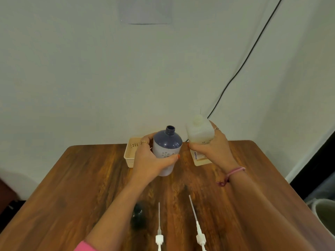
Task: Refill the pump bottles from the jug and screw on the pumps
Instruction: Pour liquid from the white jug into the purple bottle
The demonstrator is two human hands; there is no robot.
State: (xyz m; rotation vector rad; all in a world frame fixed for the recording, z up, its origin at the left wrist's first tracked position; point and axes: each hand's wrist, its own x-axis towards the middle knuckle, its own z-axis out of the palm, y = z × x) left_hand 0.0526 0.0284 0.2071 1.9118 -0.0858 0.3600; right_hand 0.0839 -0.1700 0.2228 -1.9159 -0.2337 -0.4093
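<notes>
Two hands are working above the bench (90,178): the left hand (147,160) is gripping an uncapped blue pump bottle (167,142), the right hand (212,144) is gripping the translucent jug (199,131) beside it. Nearer than the hands, two white pumps (159,238) are lying partly cut off; a dark blurred bottle (138,216) is half hidden behind the left forearm.

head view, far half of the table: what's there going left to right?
Cream basket → left hand → blue bottle → jug → right hand.
</notes>
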